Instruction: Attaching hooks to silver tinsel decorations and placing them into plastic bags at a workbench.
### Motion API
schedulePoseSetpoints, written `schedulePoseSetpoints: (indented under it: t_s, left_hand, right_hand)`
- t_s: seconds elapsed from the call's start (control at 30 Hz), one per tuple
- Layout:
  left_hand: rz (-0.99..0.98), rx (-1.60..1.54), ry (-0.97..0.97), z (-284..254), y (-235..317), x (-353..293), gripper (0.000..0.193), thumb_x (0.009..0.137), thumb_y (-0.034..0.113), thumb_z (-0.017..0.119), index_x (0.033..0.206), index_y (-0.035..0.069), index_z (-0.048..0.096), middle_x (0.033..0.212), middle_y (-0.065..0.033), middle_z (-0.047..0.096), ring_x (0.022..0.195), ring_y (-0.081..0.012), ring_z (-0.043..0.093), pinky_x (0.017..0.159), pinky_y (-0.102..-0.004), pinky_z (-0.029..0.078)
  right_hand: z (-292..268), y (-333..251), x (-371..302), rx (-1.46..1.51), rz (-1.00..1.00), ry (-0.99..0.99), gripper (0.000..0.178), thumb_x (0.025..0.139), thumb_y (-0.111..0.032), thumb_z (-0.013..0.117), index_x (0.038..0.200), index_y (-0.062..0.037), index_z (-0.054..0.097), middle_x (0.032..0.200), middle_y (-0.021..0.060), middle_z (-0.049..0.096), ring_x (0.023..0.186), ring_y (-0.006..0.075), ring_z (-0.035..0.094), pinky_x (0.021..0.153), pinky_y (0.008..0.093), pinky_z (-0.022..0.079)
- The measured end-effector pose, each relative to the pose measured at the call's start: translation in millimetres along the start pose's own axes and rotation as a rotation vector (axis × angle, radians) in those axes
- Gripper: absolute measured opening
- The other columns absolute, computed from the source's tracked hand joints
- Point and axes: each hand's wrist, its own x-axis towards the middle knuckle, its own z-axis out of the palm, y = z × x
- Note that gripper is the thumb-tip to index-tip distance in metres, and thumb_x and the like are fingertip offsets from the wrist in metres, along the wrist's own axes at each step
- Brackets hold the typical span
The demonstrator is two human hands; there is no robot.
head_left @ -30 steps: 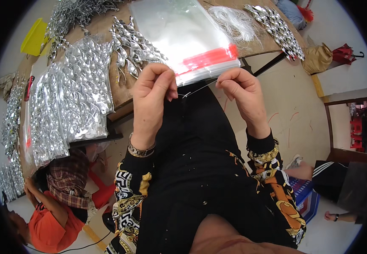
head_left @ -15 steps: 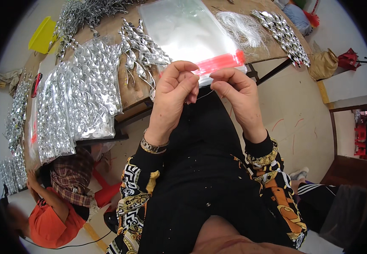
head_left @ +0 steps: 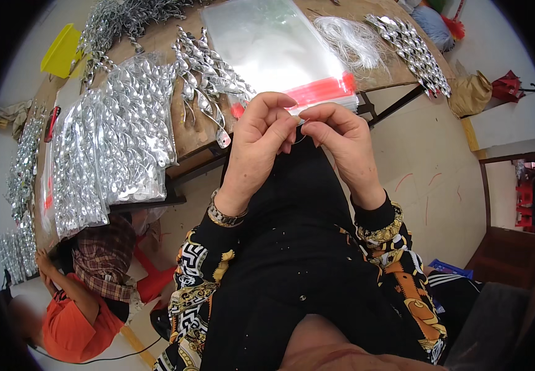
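My left hand [head_left: 258, 139] and my right hand [head_left: 348, 142] are raised just off the table's front edge, their pinched fingertips almost meeting. A thin pale thread [head_left: 302, 135] curves below the fingertips, and both hands seem to grip it; the part inside the fingers is hidden. Behind the hands lies a stack of clear plastic bags [head_left: 261, 43] with a red band along its near edge. Left of my left hand, loose silver twisted strips [head_left: 209, 74] spread over the table, one reaching past the edge. A hank of white thread [head_left: 354, 40] rests right of the bags.
Filled clear bags of silver twisted strips [head_left: 116, 130] cover the table's left side. More silver strips [head_left: 406, 52] lie at the right end. A yellow basket [head_left: 60, 51] stands far left. A co-worker in an orange shirt [head_left: 79, 324] sits at lower left.
My hands have come closer together, the fingertips now nearly touching. The left has shifted slightly right. At the lower right, another person's leg has moved and a blue item now shows there.
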Motion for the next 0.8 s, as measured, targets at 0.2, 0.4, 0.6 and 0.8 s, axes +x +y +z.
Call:
schedulePoseSetpoints:
  t_s: [0.2, 0.4, 0.6, 0.8]
  left_hand:
    - [0.018, 0.035, -0.014, 0.1, -1.1, -1.3, 0.019, 0.092, 0.004, 0.054, 0.110, 0.001, 0.052, 0.073, 0.0004, 0.054, 0.066, -0.0045, 0.050, 0.056, -0.0177, 0.040]
    - [-0.006, 0.080, -0.037, 0.0, 1.3, -4.7, 0.012, 0.092, 0.006, 0.056, 0.102, 0.001, 0.057, 0.076, 0.0004, 0.056, 0.068, -0.0047, 0.051, 0.060, -0.0184, 0.041]
    - [0.048, 0.269, -0.039, -1.0, 1.9, -6.6, 0.008, 0.089, 0.007, 0.059, 0.090, -0.001, 0.060, 0.078, -0.0004, 0.058, 0.069, -0.0077, 0.052, 0.063, -0.0208, 0.042]
    - [0.287, 0.551, -0.009, -3.4, -6.5, -3.2, 0.008, 0.087, 0.006, 0.061, 0.089, -0.001, 0.063, 0.084, -0.0037, 0.062, 0.075, -0.0096, 0.056, 0.068, -0.0233, 0.045]
  right_hand:
    - [-1.1, 0.2, -0.2, -0.016, -0.020, -0.023, 0.011, 0.086, -0.001, 0.062, 0.096, 0.0011, 0.065, 0.084, 0.0031, 0.066, 0.073, 0.0062, 0.056, 0.065, 0.0191, 0.043]
    - [-0.7, -3.6, -0.6, -0.034, -0.016, -0.007, 0.006, 0.087, -0.003, 0.061, 0.091, 0.0004, 0.064, 0.083, 0.0021, 0.065, 0.072, 0.0056, 0.054, 0.065, 0.0190, 0.043]
    - [-2.8, -5.8, -0.2, -0.056, -0.048, 0.009, 0.005, 0.086, -0.001, 0.062, 0.090, 0.0003, 0.065, 0.082, 0.0011, 0.064, 0.071, 0.0055, 0.053, 0.066, 0.0194, 0.042]
    - [-0.8, -3.1, 0.4, -0.050, -0.071, 0.040, 0.005, 0.085, -0.001, 0.062, 0.088, 0.0005, 0.065, 0.082, 0.0010, 0.063, 0.072, 0.0059, 0.053, 0.067, 0.0192, 0.042]
